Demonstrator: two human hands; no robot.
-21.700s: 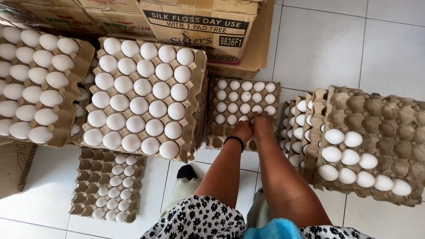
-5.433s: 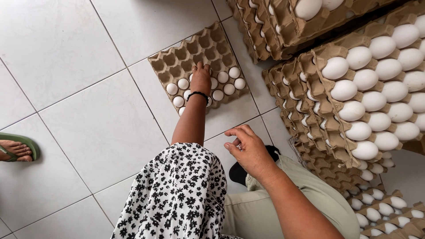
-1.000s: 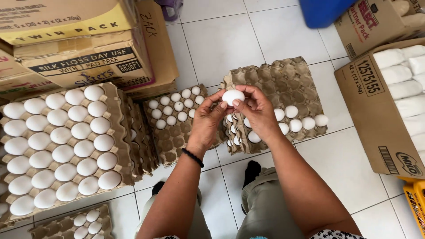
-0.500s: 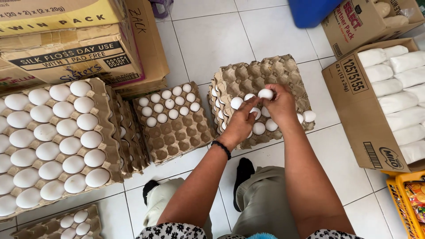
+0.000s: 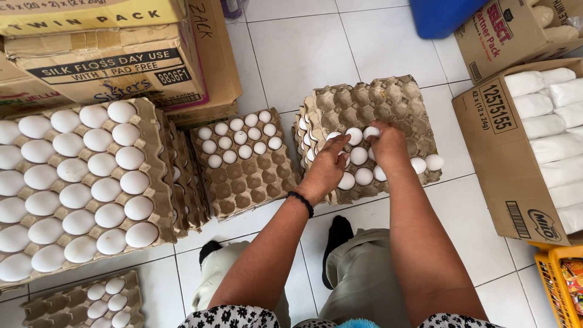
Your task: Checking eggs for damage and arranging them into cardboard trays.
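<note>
Now | right hand grip seemingly closed on egg | over egg tray

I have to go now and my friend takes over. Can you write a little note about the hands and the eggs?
Left hand: flat on the white eggs in the top tray, gripping nothing I can see.
Right hand: fingertips on one egg in the same tray.
Done: the tray's near rows hold eggs.
Left: its far rows are bare. The tray beside it is also part filled.
</note>
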